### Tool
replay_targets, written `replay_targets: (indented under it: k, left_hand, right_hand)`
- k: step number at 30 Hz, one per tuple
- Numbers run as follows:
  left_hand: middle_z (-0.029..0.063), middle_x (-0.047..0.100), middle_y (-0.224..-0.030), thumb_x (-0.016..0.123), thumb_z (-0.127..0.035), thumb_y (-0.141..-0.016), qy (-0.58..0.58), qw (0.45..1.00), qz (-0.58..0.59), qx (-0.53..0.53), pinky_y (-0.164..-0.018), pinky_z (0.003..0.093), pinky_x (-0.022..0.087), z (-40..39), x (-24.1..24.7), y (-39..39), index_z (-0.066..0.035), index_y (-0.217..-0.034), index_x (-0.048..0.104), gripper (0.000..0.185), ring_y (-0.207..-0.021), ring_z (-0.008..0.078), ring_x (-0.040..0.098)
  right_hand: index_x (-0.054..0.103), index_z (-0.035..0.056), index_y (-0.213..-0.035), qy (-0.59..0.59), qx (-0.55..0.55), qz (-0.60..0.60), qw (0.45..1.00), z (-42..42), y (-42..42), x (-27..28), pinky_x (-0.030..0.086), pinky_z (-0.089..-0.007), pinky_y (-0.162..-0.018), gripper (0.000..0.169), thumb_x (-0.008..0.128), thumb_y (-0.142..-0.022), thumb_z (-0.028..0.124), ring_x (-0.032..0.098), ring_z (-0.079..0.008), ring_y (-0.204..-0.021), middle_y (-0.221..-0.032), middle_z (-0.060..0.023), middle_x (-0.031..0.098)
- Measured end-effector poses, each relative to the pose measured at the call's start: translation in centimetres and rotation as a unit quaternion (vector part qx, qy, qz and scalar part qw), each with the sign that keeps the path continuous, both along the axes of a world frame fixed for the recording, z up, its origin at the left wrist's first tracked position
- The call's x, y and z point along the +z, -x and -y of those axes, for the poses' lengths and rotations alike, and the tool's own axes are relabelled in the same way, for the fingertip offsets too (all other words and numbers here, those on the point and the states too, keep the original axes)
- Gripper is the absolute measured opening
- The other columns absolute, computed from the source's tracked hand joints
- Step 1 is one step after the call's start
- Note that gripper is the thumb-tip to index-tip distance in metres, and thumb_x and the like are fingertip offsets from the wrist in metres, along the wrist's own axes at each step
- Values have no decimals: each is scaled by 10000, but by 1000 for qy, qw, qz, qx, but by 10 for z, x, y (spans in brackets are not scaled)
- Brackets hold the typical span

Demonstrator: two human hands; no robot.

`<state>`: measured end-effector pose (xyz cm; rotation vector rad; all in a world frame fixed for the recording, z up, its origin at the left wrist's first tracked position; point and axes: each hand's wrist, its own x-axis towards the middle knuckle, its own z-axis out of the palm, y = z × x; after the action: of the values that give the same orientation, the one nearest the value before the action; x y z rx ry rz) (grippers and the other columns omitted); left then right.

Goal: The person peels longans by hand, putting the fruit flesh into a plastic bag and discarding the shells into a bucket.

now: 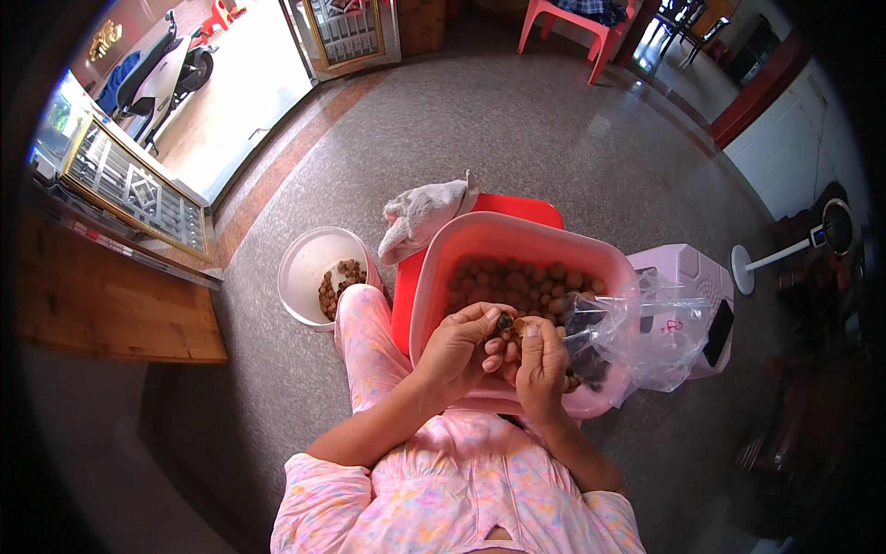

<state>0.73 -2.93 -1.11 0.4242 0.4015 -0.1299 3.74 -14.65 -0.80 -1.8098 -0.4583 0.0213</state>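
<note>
A pink plastic basin point(524, 227) stands before me with many round brown fruits point(516, 280), perhaps longans, in it. Over its near part my left hand point(462, 344) holds a small dark round thing point(504, 321) between thumb and fingertips. Close against it, my right hand point(542, 360) pinches a yellowish-brown piece of peel point(520, 326). A clear plastic bag point(647, 332) hangs over the basin's right rim. To the left, a white bucket point(297, 270) contains brown pieces point(342, 284), too small to tell exactly what.
A red stool or board point(526, 208) lies beneath the basin, with a grey cloth point(429, 211) at its corner. On the right, a pale plastic stool point(682, 266) bears a black phone point(720, 332). A white-based stand point(743, 270) stands further right. A red chair point(580, 19) is ahead.
</note>
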Motion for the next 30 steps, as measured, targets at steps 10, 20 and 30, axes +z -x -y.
replay_targets:
  k: [10, 20, 30]
  left_hand:
    - [85, 530, -695, 440, -126, -880, 41, 998, 44, -3, -509, 235, 462, -1, 0, 1, 13, -994, 517, 196, -550, 135, 507]
    - [74, 538, -720, 462, -123, -870, 51, 998, 40, -1, -507, 235, 460, 0, 4, 1, 21, -1001, 521, 204, -547, 123, 501]
    - [75, 541, -707, 455, -52, -860, 27, 999, 21, -17, -529, 246, 471, 2, 5, 2, 36, -1093, 496, 252, -590, 136, 529]
  right_hand:
    - [516, -3, -946, -156, 30, -217, 963, 7, -1, -8, 370, -161, -449, 169, 392, -867, 82, 453, -46, -525, -699, -9, 513]
    - [515, -3, -960, -199, 52, -247, 947, 3, 0, -3, 352, -139, -447, 150, 485, -858, 103, 454, -21, -547, -708, 3, 534]
    - [509, -13, -949, -212, 46, -270, 938, 5, 0, 1, 413, -154, -474, 150, 483, -866, 110, 491, -41, -541, -697, -20, 555]
